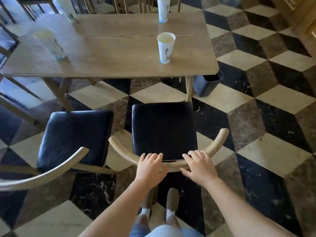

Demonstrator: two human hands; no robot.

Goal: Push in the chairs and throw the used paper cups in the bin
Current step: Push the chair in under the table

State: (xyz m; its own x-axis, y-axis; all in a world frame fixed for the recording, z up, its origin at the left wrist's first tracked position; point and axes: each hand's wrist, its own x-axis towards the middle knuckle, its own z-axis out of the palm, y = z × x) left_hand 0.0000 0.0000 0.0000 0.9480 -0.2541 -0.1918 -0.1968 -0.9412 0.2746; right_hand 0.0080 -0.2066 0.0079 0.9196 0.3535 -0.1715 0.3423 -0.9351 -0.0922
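Note:
A wooden chair with a black cushion [164, 129] stands pulled back from the wooden table [111, 48]. My left hand [150, 166] and my right hand [198, 166] both grip its curved backrest [119, 147], side by side. A second chair [73, 135] stands to its left, also away from the table. Several white paper cups stand on the table: one near the front right [165, 47], one at the far right [163, 9], one at the left [49, 43], blurred, and another at the far left [66, 7]. A dark bin [207, 85] sits on the floor under the table's right corner.
The floor has a black, cream and brown cube pattern. More wooden chairs line the table's left side [10, 93] and far side [126, 4]. My feet [171, 200] stand right behind the gripped chair. Open floor stretches to the right.

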